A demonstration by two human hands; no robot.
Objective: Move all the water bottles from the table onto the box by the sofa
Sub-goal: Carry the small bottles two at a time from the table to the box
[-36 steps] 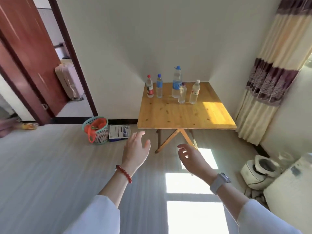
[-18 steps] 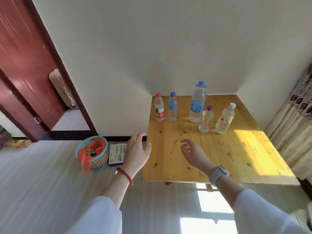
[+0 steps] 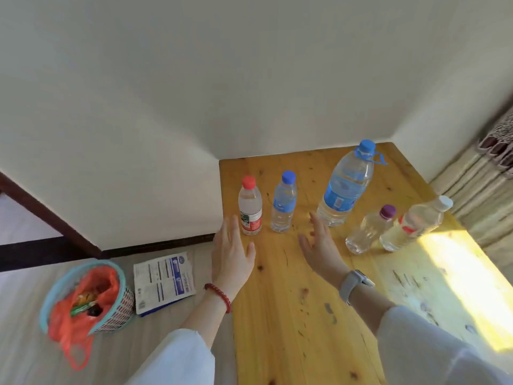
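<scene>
Table [image 3: 291, 315]: red-cap bottle [image 3: 250, 210] just beyond open left hand [image 3: 231, 252].

I see a yellow pine wooden table [image 3: 291, 315] carrying five clear plastic water bottles [image 3: 282, 207], all upright.

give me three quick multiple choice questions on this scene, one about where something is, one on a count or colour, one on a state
1. Where is the basket?
A. on the table
B. on the floor left of the table
C. under the curtain

2. How many bottles stand on the table?
A. three
B. four
C. five

3. What is the left hand doing?
A. open, empty, near the red-capped bottle
B. gripping a bottle
C. inside the basket

Answers: 1 B, it sits on the floor beside the leaflet. 2 C, caps are red, blue, blue, purple and white. 3 A, fingers are spread and hold nothing.
</scene>
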